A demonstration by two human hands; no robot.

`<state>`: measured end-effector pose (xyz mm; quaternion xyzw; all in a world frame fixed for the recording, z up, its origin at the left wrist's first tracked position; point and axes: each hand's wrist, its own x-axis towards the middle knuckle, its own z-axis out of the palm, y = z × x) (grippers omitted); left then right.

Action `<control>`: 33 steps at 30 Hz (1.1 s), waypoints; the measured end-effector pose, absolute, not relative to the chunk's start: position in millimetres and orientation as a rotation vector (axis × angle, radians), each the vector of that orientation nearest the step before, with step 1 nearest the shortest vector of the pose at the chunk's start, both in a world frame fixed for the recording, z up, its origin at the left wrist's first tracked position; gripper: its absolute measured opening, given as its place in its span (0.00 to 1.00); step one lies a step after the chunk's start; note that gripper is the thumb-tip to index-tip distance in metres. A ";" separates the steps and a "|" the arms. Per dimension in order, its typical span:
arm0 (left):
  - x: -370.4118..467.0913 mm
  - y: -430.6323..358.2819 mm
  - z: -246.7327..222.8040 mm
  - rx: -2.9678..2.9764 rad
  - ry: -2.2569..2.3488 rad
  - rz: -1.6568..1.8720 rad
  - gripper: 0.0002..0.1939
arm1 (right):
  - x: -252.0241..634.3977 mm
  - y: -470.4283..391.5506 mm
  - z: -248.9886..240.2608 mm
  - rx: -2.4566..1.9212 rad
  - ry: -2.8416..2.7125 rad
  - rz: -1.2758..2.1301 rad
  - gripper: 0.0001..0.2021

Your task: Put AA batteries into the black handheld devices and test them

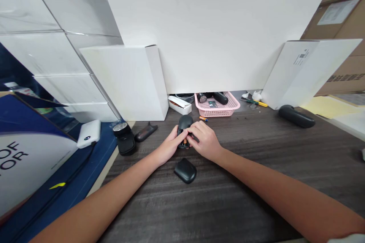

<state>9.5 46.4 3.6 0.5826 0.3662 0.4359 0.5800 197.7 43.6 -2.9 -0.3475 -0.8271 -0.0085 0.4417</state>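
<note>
Upright over the table, a black rounded device has its battery compartment open towards me. An orange-and-black battery shows inside it. My left hand is closed around the device's left side, its thumb across the front. The fingers of my right hand are pinched together at the compartment's upper right; what lies between them is hidden. A loose black cover rests on the table just below the device. Behind my right hand lies another battery, blue and orange.
A pink basket holds black devices, with a small white box beside it. At left stand a black device with a round silver top and a dark curved part. A black case and yellow-handled tool are at right.
</note>
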 end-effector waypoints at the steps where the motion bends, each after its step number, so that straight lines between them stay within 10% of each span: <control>1: 10.4 46.4 5.1 1.309 0.852 1.018 0.25 | 198.5 43.7 -2.0 -0.873 -2.045 0.005 0.07; 20: 11.5 54.6 8.2 1.214 0.882 1.011 0.25 | 246.2 100.4 -17.5 -1.636 -1.929 -0.122 0.07; 33: 12.2 59.7 -1.8 1.155 0.861 1.058 0.25 | 202.8 52.2 -1.7 -0.855 -2.209 -0.044 0.11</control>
